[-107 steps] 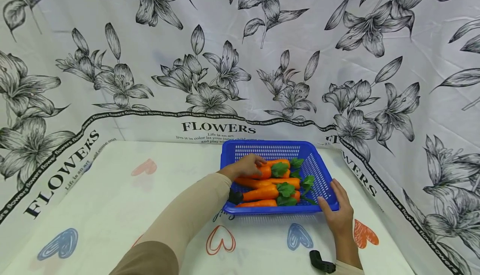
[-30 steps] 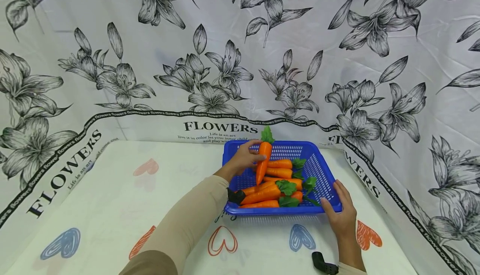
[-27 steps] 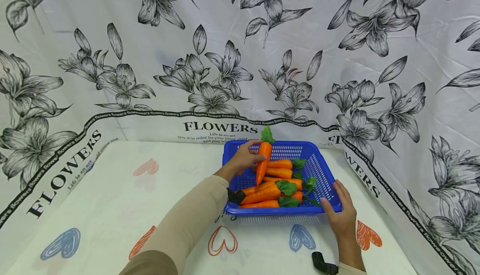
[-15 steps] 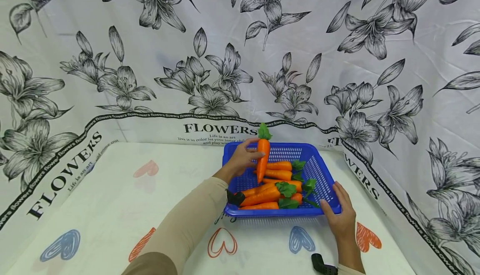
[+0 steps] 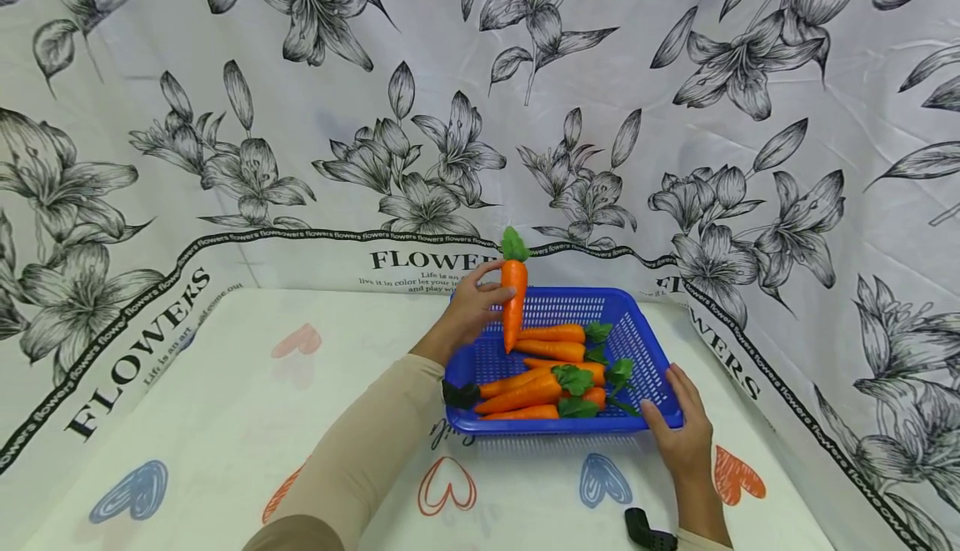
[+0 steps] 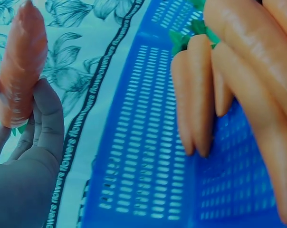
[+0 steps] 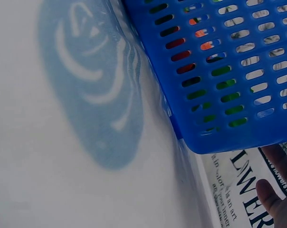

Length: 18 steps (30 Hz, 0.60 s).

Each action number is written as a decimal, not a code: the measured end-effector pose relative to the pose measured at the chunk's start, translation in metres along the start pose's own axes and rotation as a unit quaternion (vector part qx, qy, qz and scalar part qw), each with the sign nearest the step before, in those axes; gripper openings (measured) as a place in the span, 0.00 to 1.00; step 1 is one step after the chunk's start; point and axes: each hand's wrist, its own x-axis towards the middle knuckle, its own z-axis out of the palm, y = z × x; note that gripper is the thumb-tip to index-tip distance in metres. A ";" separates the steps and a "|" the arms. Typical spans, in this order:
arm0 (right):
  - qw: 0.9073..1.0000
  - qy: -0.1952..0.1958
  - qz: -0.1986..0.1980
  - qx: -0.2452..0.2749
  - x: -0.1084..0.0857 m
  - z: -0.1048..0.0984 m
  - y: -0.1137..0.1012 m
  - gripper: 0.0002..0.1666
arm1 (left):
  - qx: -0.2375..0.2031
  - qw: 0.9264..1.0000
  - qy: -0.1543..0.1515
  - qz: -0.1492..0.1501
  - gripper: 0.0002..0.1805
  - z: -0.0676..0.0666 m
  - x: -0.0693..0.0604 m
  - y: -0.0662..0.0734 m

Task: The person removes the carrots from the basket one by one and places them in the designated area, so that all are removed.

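Nearest, the right hand (image 5: 686,430), thumb and fingers spread, rests against the blue perforated plastic basket (image 5: 558,427) of leafy orange carrots (image 5: 519,393), while beyond, the left hand (image 5: 471,303) pinches one tapered, green-topped carrot (image 5: 513,316), just shifted up and left near the far rim, parted from the rest.

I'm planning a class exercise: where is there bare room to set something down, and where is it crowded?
Bare: the stretch of white heart-printed table cover left of the beige left sleeve, and the patch in front of the blue perforated plastic basket, between sleeve and right hand. Crowded: the basket's near side, under leafy orange carrots.
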 end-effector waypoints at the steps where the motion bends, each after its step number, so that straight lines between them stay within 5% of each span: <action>1: 1.000 0.000 0.000 0.001 0.000 0.000 0.000 0.36 | -0.001 1.000 0.002 0.004 0.31 -0.001 -0.001 0.002; 18: 0.999 -0.010 0.033 -0.005 0.000 -0.002 -0.007 0.36 | -0.004 0.999 -0.002 0.054 0.31 -0.029 -0.021 0.032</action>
